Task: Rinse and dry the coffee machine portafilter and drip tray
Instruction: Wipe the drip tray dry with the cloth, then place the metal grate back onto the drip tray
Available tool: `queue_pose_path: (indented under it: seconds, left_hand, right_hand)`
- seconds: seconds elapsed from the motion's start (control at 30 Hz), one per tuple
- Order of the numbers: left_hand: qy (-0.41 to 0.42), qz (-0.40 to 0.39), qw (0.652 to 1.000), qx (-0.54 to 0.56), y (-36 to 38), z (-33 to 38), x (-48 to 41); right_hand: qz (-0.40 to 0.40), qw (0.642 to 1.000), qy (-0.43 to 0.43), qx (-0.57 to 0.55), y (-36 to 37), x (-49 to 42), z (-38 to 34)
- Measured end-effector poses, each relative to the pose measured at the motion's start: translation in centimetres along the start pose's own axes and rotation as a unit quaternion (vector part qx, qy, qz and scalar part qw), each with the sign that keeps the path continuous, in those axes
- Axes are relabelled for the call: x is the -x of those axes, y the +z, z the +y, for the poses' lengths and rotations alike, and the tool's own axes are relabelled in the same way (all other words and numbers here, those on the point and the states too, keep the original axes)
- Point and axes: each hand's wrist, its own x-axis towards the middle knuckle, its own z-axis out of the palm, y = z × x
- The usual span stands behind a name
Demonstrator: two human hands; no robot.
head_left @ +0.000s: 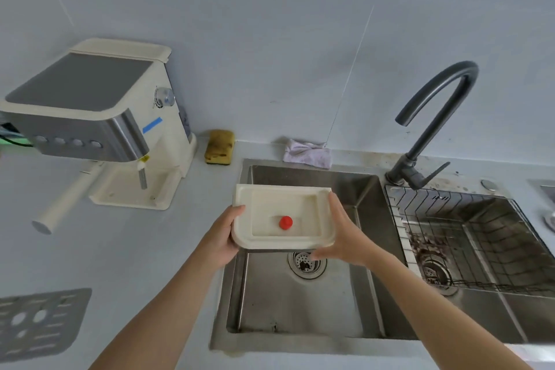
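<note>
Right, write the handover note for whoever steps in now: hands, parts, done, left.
Left hand and right hand: both grip the drip tray by its side edges, over the left sink basin. The red float sits inside the tray.
The metal grate lies on the counter, bottom left. The portafilter is in the coffee machine, handle sticking out.
Done: tray out of the machine, grate off.
Left: rinse the tray, take out and rinse the portafilter, then dry both, probably with the cloth behind the sink. No water shows at the tap.
</note>
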Motion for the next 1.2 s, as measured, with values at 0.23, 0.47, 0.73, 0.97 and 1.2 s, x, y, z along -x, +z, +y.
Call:
queue_pose_path:
  seconds: [0.23,0.47,0.73,0.97,1.2]
  left_hand:
    - [0.008,0.035,0.998,-0.054,0.3,-0.9,3.6]
    - [-0.002,0.118,0.987,-0.108,-0.3,-1.9,8.3]
    - [0.027,0.239,0.945,-0.222,-2.6,-2.5,15.0]
    - [0.027,0.258,0.893,-0.368,-8.0,-1.5,18.9]
    - [0.002,0.214,0.842,-0.495,-16.0,0.6,18.6]
  right_hand:
    - [0.054,0.998,0.002,0.010,2.6,3.5,-0.7]
    - [0.053,0.998,-0.029,-0.018,4.9,6.8,-2.0]
    - [0.033,0.997,-0.071,0.003,8.4,9.7,-4.8]
    - [0.005,0.997,-0.078,0.000,13.6,9.6,-7.8]
    - [-0.010,0.999,-0.009,0.042,20.2,7.2,-10.4]
